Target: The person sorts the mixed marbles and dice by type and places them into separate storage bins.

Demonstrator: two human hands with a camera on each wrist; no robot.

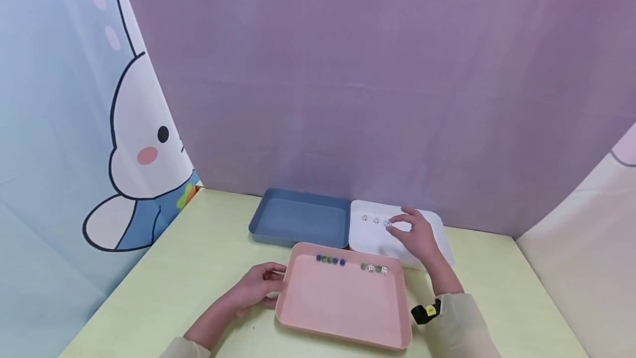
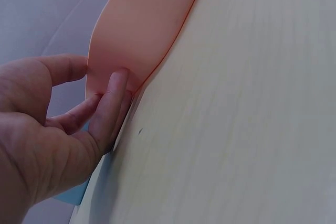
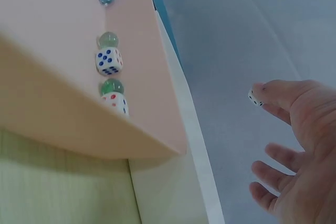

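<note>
Over the white tray (image 1: 372,239), my right hand (image 1: 417,236) pinches a white die (image 3: 255,98) between thumb and forefinger; its other fingers are loosely bent in the right wrist view. Two more dice (image 1: 376,220) lie in that tray, left of the pinched one. My left hand (image 1: 255,287) rests against the left side of the pink tray (image 1: 343,308), fingertips touching its outer wall in the left wrist view. Along the pink tray's far wall lie a row of blue and green glass marbles (image 1: 330,260) and, farther right, green marbles (image 3: 112,86) alternating with two dice (image 3: 108,61).
A blue-grey tray (image 1: 300,217) stands at the back, left of the white one. All three trays sit close together on the pale yellow table (image 1: 199,253). A purple curtain (image 1: 348,82) hangs behind the table, and a blue cartoon cloth (image 1: 44,153) hangs at the left.
</note>
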